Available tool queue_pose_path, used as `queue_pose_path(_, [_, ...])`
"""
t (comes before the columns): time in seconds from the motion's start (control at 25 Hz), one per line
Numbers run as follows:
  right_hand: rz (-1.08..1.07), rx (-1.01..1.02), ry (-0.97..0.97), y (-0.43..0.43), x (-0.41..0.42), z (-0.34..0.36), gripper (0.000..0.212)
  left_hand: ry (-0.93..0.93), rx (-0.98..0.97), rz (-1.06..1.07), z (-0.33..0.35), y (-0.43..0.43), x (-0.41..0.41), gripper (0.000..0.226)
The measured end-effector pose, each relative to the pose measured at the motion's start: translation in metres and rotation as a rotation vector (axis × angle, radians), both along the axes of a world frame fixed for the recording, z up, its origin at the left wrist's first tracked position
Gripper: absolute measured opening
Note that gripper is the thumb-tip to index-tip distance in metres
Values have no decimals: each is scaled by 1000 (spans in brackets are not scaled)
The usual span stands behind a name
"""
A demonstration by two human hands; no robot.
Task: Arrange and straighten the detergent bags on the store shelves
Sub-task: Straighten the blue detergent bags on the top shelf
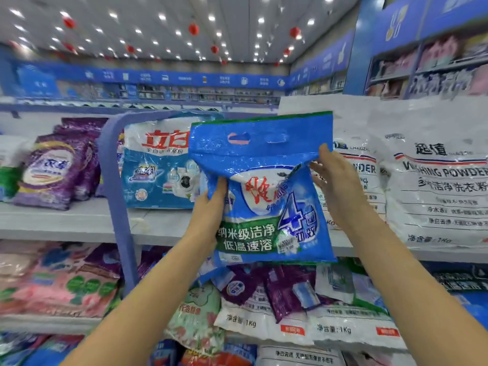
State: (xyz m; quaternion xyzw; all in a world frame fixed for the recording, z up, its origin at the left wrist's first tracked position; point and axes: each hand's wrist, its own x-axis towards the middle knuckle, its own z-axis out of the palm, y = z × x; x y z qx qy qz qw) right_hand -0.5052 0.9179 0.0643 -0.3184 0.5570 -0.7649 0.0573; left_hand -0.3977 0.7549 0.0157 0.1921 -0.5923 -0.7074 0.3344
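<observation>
Straightening: left hand grips the blue bag, right hand flat on its edge. Next, shelve it upright

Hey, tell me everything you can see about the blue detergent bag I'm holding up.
The blue detergent bag is glossy, crinkled plastic with a green top strip, two handle cut-outs, red script on white, a green band of white characters and a big 4. It is upright in the air before the shelves, creased below the cut-outs. The left hand grips its left edge; the right hand meets the right edge, hold unclear.
</observation>
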Motion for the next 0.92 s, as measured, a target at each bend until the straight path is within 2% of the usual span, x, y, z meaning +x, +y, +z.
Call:
queue_pose_path(0.04, [-38, -14, -10, -9, -4, 8, 24, -22, -21, -14, 9, -7, -2, 35])
queue_pose_path(0.16, [-122, 12, 51, -33, -16, 34, 23, -57, -102, 13, 27, -32, -12, 47])
queue_pose_path(0.24, [-182, 23, 80, -45, -26, 45, 24, -59, -265, 99, 32, -51, -19, 43])
queue_pose_path(0.36, [-188, 12, 55, -63, -37, 51, 25, 51, -459, 188, 33, -70, -25, 48])
queue_pose_path(0.52, [-238, 9, 45, -90, -46, 42, 35, 124, -379, 262, 16, -88, -35, 46])
queue_pose_path(0.68, [-251, 66, 70, -102, -53, 23, 44, 202, -169, 12, -2, -112, -42, 27])
queue_pose_path(0.72, [-241, 72, 77, -102, -55, 22, 42, 239, -147, 9, 5, -115, -42, 35])
queue_pose_path(0.76, [-238, 70, 84, -103, -57, 22, 38, 279, -152, 15, 15, -117, -42, 46])
queue_pose_path(0.8, [-236, 67, 99, -103, -57, 24, 32, 325, -194, 34, 27, -120, -44, 43])
queue_pose_path(0.88, [-259, 62, 139, -103, -58, 28, 27, 381, -334, 104, 54, -121, -45, 13])
queue_pose_path(0.92, [-276, 71, 168, -103, -58, 31, 27, 378, -381, 156, 64, -122, -46, 18])
